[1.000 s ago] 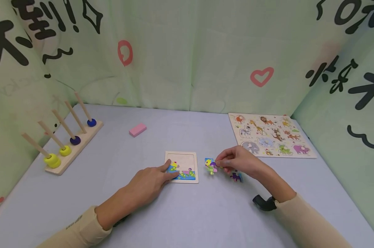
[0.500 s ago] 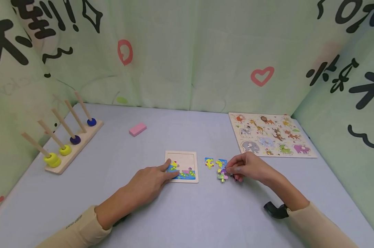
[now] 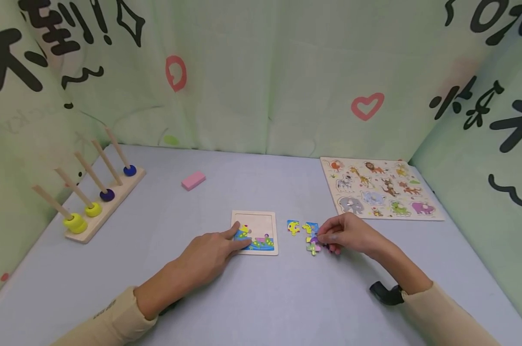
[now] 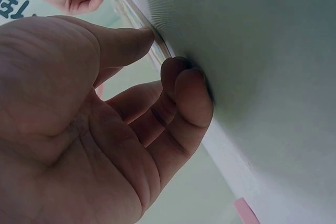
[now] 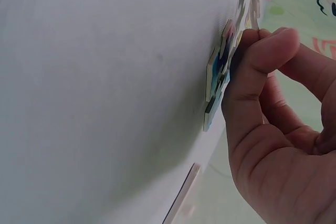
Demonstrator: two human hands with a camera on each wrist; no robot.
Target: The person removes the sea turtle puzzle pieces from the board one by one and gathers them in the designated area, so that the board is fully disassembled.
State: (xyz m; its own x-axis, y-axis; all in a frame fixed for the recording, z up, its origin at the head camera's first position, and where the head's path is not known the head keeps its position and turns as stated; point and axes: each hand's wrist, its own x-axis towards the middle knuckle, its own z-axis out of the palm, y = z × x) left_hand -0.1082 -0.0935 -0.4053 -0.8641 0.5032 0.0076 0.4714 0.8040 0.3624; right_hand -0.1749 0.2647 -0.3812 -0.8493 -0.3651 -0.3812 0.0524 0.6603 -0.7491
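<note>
I have the left hand [image 3: 206,254] on the wooden puzzle frame [image 3: 258,222], which lies flat near the middle of the bench [image 3: 261,298]; this grip is spread, index finger and thumb apart, both resting on the frame's left part, while in the left wrist view the other fingers curl downward at its edge and pinch nothing that I can see; inside the frame, joined pieces [image 3: 262,244] with a blue and green picture fill the lower part, and the upper part shows plain wood.

The right hand [image 3: 351,232] is just right of the frame; this grip is closed to a pinch, thumb against index finger, with a small puzzle piece [image 3: 314,239] between the tips, mostly hidden by them; a yellow-and-blue piece [image 3: 293,227] lies on the bench between frame and hand, and a green-and-pink piece [image 3: 313,249] shows just below the fingertips; the right wrist view has more pieces under the hand, too overlapped for me to count.

Farther off I see a pink block [image 3: 193,181] beyond the frame to the left; a peg stand [image 3: 117,193] with yellow and blue rings at far left; and an animal board [image 3: 379,180] at back right.
</note>
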